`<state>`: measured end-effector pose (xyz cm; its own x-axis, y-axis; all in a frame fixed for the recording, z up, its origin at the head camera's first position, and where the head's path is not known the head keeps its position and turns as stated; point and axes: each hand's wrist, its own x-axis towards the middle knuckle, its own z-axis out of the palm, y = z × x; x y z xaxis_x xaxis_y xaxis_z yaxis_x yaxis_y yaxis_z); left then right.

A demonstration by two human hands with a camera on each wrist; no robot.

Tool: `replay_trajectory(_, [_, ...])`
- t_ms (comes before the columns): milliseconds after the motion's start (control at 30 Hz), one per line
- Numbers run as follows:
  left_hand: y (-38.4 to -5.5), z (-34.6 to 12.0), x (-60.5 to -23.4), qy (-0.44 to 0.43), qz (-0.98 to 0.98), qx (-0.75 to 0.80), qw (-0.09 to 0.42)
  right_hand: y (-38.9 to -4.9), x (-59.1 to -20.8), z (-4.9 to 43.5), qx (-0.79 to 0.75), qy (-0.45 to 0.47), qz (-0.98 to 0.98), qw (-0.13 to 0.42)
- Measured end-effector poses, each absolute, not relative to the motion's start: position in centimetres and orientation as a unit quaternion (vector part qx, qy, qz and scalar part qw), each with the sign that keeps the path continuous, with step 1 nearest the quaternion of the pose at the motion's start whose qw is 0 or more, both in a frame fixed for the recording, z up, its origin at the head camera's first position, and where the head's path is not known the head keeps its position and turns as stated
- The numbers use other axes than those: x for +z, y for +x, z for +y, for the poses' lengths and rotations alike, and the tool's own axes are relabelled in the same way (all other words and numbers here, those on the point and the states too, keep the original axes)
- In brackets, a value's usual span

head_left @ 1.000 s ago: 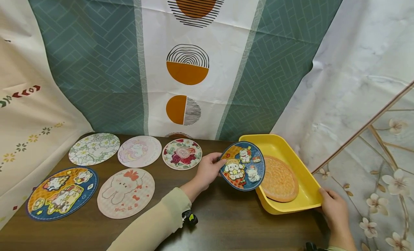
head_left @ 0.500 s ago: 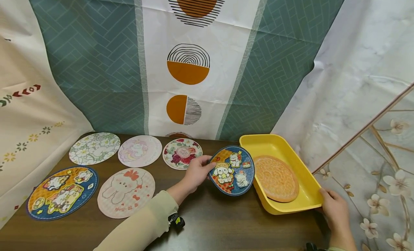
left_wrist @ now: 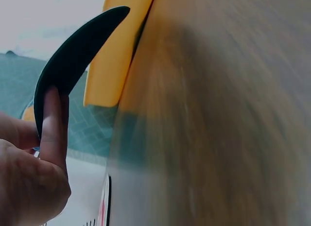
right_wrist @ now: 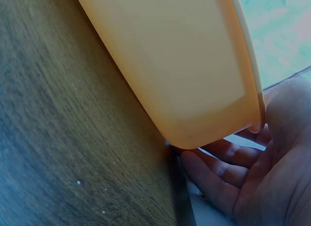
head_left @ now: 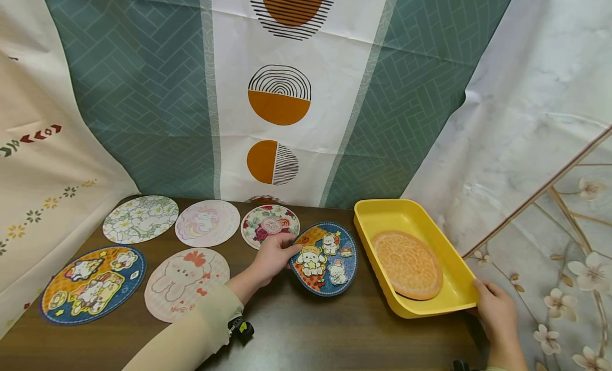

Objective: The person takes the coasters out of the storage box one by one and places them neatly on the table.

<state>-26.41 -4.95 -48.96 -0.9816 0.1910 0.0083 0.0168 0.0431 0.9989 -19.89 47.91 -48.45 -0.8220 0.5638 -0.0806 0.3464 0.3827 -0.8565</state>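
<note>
My left hand (head_left: 270, 260) pinches the left edge of a round cartoon mat (head_left: 325, 262), thumb on top, over the middle of the table. The mat has a blue denim-look print with a puppy and bears. Seen in the left wrist view, its dark underside (left_wrist: 73, 53) bends in a curve above the table, with fingers (left_wrist: 53, 129) beneath it. My right hand (head_left: 497, 310) grips the right side of a yellow tray (head_left: 399, 217). In the right wrist view its fingers (right_wrist: 214, 182) curl by the tray's lower corner. An orange-tan round mat (head_left: 406, 264) lies inside the tray.
Several round mats lie on the left: a green floral one (head_left: 140, 219), a unicorn one (head_left: 207, 223), a rose one (head_left: 270, 225), a pink rabbit one (head_left: 184, 280) and a blue-orange one (head_left: 93, 286). Patterned cloth (head_left: 282, 163) hangs behind the wooden table (head_left: 334, 334).
My left hand has carried the puppy mat leftward and slightly toward me, away from the tray's edge. More of the orange-tan mat shows now. The right hand and tray have stayed put.
</note>
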Motion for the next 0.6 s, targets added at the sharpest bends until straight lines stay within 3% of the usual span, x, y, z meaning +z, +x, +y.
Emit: replay_trajectory(600, [-25.4,-10.7,-49.5,0.061,0.761,0.639,0.093,-19.9,-48.5,48.0,0.476,-0.275,-0.827,0.118])
